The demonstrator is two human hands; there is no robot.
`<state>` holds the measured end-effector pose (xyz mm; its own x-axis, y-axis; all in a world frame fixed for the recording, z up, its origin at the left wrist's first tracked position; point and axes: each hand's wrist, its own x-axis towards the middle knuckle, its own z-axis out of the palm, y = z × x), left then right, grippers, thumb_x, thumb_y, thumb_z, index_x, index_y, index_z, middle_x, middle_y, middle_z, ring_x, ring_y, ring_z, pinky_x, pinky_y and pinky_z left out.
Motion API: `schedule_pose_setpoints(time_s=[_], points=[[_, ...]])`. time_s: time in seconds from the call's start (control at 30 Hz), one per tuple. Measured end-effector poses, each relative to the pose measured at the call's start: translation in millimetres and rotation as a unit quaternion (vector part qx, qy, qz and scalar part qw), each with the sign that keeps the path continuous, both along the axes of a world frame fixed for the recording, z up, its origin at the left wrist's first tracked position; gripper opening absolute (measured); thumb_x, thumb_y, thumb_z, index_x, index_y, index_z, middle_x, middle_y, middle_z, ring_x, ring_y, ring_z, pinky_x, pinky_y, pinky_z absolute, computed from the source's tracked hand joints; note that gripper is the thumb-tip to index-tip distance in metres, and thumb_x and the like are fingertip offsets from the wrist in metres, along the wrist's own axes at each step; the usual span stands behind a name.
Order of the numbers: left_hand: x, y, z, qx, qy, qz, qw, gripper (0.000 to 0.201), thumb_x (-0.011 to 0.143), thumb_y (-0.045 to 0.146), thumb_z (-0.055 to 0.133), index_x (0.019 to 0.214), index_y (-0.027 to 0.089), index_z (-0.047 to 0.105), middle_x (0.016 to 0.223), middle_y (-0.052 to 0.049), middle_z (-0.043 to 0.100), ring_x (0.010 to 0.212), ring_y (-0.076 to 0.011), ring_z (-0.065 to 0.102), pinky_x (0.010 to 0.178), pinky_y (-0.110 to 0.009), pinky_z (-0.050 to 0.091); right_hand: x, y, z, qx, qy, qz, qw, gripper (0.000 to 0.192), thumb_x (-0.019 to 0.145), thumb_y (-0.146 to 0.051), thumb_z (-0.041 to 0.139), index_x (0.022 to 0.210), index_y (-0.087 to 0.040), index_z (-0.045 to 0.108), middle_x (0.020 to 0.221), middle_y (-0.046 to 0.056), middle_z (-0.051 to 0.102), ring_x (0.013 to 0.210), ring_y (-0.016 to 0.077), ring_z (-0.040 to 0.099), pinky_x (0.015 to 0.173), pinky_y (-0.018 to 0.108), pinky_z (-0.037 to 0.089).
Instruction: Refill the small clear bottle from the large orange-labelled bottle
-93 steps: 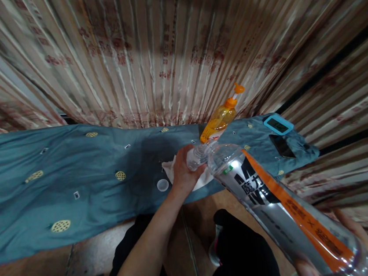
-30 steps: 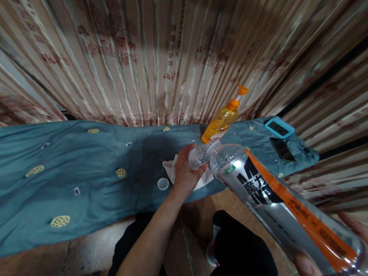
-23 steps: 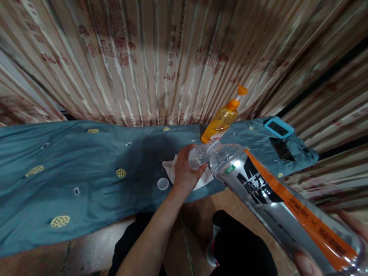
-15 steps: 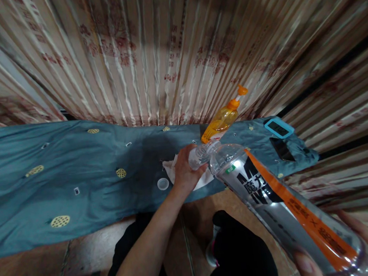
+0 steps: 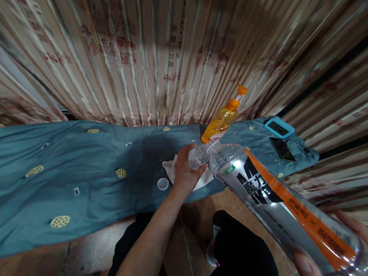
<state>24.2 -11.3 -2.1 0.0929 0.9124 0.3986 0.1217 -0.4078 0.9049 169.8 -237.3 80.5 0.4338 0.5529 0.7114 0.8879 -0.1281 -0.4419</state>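
A big clear plastic bottle [image 5: 262, 186] with a silver and orange label lies tilted in my right hand [image 5: 332, 249], its neck pointing down to the left. The fingers grip it close to its base. My left hand [image 5: 184, 169] is closed around a small clear container [image 5: 195, 159] at the bottle's mouth. Whether the two touch is hard to see. Under that hand lies a white tissue [image 5: 204, 180], and a round whitish cap [image 5: 163, 183] sits just left of it. Behind the bottle's neck stands an orange pump bottle [image 5: 220, 122].
A blue-green cloth [image 5: 87, 166] with yellow pineapple prints covers a long narrow surface. At its right end are a light-blue framed device [image 5: 279, 127] and a dark phone [image 5: 282, 149]. Pleated patterned curtains [image 5: 148, 58] hang behind and to the right. Tiled floor [image 5: 177, 254] shows below.
Almost nothing differs. Both hands keep their hold and the bottle stays tilted, with only a very slight shift of the right hand.
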Motion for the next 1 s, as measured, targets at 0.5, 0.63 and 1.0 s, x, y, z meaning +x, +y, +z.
schedule_pose_setpoints(time_s=[0.5,0.63,1.0], points=[[1.0,0.3,-1.3,0.010,0.002,0.012,1.000,0.056,0.061,0.020,0.078,0.113,0.020,0.055,0.116,-0.009,0.065,0.108,-0.0266,0.061,0.097,-0.045,0.049,5.6,-4.3,-7.4,-0.003,0.029,-0.003,1.000,0.093,0.058,-0.052,0.077,0.142,-0.037,0.040,0.122,0.011,0.057,0.087,0.0338,0.061,0.085,0.062,0.046],[0.4,0.3,0.0,0.006,0.006,0.007,1.000,0.056,0.062,0.021,0.078,0.112,0.018,0.055,0.114,-0.009,0.065,0.106,-0.0277,0.061,0.095,-0.046,0.049,7.5,-5.9,-9.3,-0.005,0.035,-0.011,0.999,0.098,0.055,-0.055,0.078,0.143,-0.035,0.040,0.120,0.012,0.059,0.093,0.0372,0.061,0.088,0.067,0.043],[0.1,0.0,-0.1,0.004,0.001,0.003,1.000,0.057,0.061,0.018,0.078,0.113,0.016,0.055,0.116,-0.011,0.064,0.110,-0.0282,0.060,0.097,-0.046,0.048,8.0,-5.0,-4.5,-0.008,0.024,0.006,1.000,0.091,0.061,-0.053,0.077,0.143,-0.035,0.040,0.127,0.012,0.056,0.097,0.0357,0.061,0.085,0.061,0.047]])
